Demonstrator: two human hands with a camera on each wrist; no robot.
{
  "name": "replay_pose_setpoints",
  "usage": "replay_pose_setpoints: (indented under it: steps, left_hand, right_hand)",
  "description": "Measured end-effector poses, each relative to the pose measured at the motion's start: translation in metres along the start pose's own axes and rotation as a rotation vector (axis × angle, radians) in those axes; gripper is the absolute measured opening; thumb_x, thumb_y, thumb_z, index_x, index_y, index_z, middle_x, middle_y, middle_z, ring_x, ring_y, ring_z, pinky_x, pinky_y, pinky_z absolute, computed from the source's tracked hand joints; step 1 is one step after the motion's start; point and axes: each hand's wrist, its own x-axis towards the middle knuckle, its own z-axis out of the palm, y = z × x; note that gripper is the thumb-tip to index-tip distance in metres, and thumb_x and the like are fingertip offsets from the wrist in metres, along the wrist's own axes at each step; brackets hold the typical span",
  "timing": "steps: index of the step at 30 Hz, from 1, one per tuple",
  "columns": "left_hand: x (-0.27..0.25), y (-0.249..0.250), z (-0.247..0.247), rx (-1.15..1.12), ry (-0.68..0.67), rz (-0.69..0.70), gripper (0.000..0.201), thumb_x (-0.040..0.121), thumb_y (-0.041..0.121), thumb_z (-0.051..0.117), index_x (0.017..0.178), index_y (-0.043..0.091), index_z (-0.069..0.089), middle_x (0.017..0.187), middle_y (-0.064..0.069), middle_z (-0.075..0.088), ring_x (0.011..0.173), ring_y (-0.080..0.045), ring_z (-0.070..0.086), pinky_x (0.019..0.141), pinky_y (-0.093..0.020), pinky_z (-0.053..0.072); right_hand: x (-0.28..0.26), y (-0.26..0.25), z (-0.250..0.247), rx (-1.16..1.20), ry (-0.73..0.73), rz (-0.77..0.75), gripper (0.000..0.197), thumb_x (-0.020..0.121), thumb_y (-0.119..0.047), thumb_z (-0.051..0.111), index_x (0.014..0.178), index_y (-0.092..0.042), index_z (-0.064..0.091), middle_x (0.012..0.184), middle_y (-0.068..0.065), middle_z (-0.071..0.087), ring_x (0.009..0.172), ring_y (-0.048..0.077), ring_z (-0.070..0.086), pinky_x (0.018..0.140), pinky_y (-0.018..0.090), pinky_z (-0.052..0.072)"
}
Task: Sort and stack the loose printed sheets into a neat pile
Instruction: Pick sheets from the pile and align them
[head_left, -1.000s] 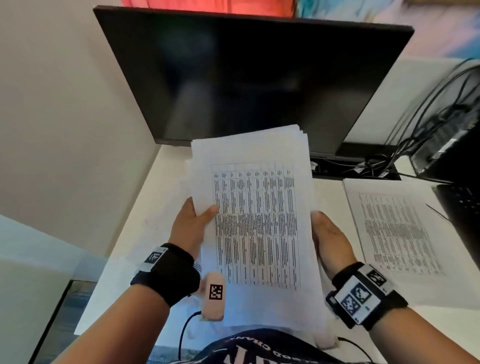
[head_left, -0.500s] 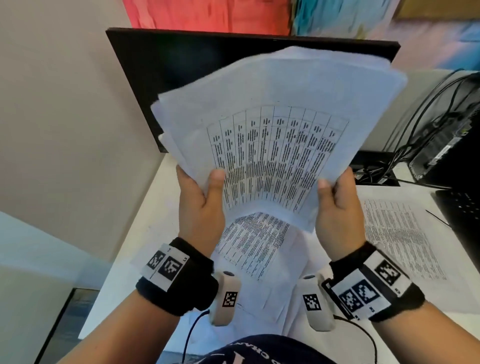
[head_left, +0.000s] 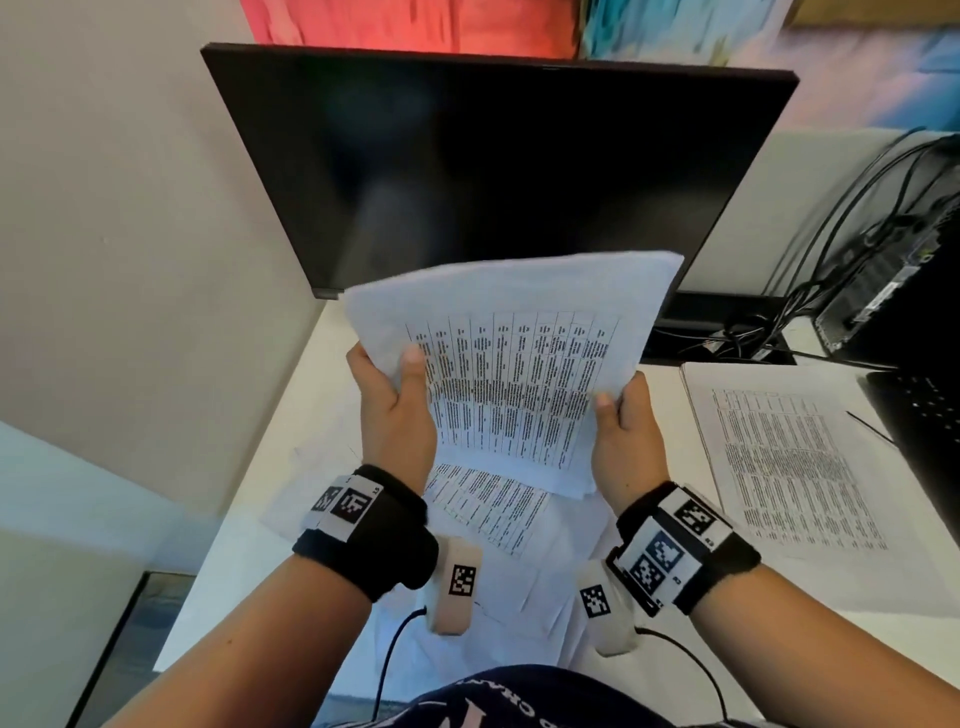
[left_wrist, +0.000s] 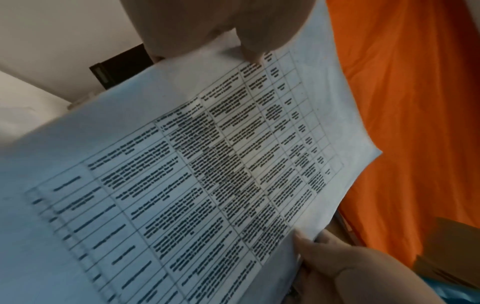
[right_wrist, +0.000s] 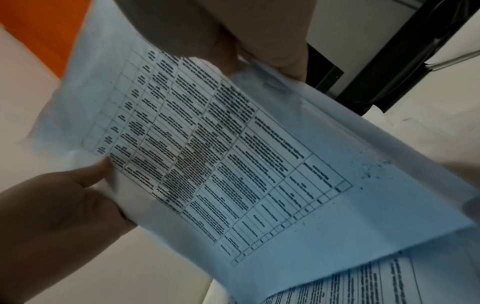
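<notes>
While raised, both hands on sheets (head_left: 511, 384).

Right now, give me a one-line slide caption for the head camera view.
Both hands, left and right, hold a sheaf of printed sheets upright above the desk, before a dark monitor.

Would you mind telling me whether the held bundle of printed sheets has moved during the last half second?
Yes. The bundle of white printed sheets has dropped: its top edge, previously covering the black monitor's upper rim, now sits near the monitor's lower edge.
</notes>
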Motion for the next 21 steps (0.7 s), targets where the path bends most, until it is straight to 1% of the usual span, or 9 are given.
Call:
replay_pose_setpoints:
  steps: [2, 5, 8, 10, 11, 13, 16, 19, 21]
  left_hand:
    - [0.001, 0.004, 0.004, 0.020, -0.010, 0.012, 0.015, 0.102, 0.025, 0.039, 0.116, 0.029, 0.035, 0.104, 0.013, 0.060, 0.081, 0.017, 0.058, 0.068, -0.003, 0.045]
    - [-0.003, 0.009, 0.011, 0.044, -0.046, 0.032, 0.015, 0.102, 0.023, 0.039, 0.117, 0.024, 0.035, 0.104, 0.012, 0.057, 0.080, 0.019, 0.057, 0.066, -0.001, 0.043]
    - [-0.004, 0.005, 0.014, 0.042, -0.058, 0.001, 0.020, 0.101, 0.024, 0.043, 0.119, 0.023, 0.035, 0.105, 0.013, 0.058, 0.086, 0.010, 0.061, 0.075, -0.014, 0.053]
    - [-0.002, 0.000, 0.012, 0.028, -0.052, -0.020, 0.023, 0.099, 0.022, 0.047, 0.120, 0.023, 0.037, 0.108, 0.010, 0.060, 0.094, 0.000, 0.061, 0.083, -0.024, 0.053]
    - [-0.001, -0.002, 0.011, 0.049, -0.061, -0.022, 0.024, 0.098, 0.022, 0.049, 0.120, 0.023, 0.039, 0.109, 0.009, 0.061, 0.094, 0.000, 0.061, 0.083, -0.025, 0.051]
    - [0.002, -0.006, 0.011, 0.104, -0.103, -0.042, 0.022, 0.097, 0.024, 0.051, 0.118, 0.025, 0.044, 0.107, 0.012, 0.064, 0.088, 0.008, 0.061, 0.081, -0.023, 0.049]
    - [0.000, -0.008, 0.019, 0.146, -0.200, -0.078, 0.019, 0.098, 0.027, 0.050, 0.116, 0.035, 0.053, 0.107, 0.022, 0.065, 0.094, 0.015, 0.059, 0.086, -0.019, 0.047]
    - [-0.004, -0.007, 0.033, 0.153, -0.202, -0.066, 0.015, 0.100, 0.025, 0.047, 0.111, 0.032, 0.054, 0.100, 0.023, 0.064, 0.084, 0.021, 0.057, 0.074, -0.007, 0.046]
    - [-0.007, -0.008, 0.044, 0.161, -0.183, -0.054, 0.012, 0.100, 0.024, 0.047, 0.110, 0.028, 0.053, 0.098, 0.023, 0.063, 0.081, 0.022, 0.056, 0.072, -0.004, 0.046]
  right_hand:
    - [-0.001, -0.002, 0.000, 0.004, -0.022, -0.009, 0.012, 0.101, -0.014, 0.037, 0.109, -0.022, 0.039, 0.099, -0.021, 0.055, 0.087, -0.012, 0.053, 0.068, 0.002, 0.042]
    - [-0.004, 0.000, 0.000, 0.026, -0.039, -0.003, 0.025, 0.101, -0.015, 0.038, 0.117, -0.034, 0.039, 0.109, -0.023, 0.057, 0.097, -0.015, 0.053, 0.082, 0.009, 0.043]
    - [-0.003, -0.002, -0.008, 0.038, 0.013, 0.010, 0.026, 0.100, -0.014, 0.039, 0.113, -0.037, 0.040, 0.103, -0.024, 0.057, 0.088, -0.021, 0.054, 0.074, 0.005, 0.043]
    - [-0.001, -0.007, -0.017, 0.040, 0.035, -0.011, 0.029, 0.100, -0.011, 0.040, 0.109, -0.038, 0.043, 0.102, -0.023, 0.058, 0.085, -0.024, 0.054, 0.073, 0.003, 0.043]
    - [0.000, -0.010, -0.023, 0.038, 0.040, -0.027, 0.031, 0.099, -0.009, 0.040, 0.108, -0.039, 0.043, 0.101, -0.023, 0.058, 0.085, -0.025, 0.053, 0.073, 0.002, 0.043]
    - [0.004, -0.015, -0.035, 0.050, 0.039, -0.040, 0.032, 0.098, -0.006, 0.041, 0.112, -0.036, 0.045, 0.101, -0.023, 0.058, 0.084, -0.025, 0.054, 0.071, -0.003, 0.042]
    - [0.011, -0.016, -0.051, 0.031, 0.047, -0.002, 0.025, 0.098, -0.011, 0.045, 0.115, -0.029, 0.049, 0.100, -0.017, 0.061, 0.084, -0.015, 0.057, 0.069, 0.005, 0.045]
    - [0.019, -0.006, -0.066, -0.027, 0.097, 0.056, 0.018, 0.097, -0.018, 0.048, 0.113, -0.025, 0.049, 0.097, -0.013, 0.063, 0.087, -0.002, 0.058, 0.069, 0.018, 0.043]
    - [0.021, 0.004, -0.075, -0.073, 0.081, 0.104, 0.017, 0.097, -0.019, 0.047, 0.114, -0.024, 0.049, 0.095, -0.010, 0.063, 0.086, 0.006, 0.059, 0.067, 0.020, 0.043]
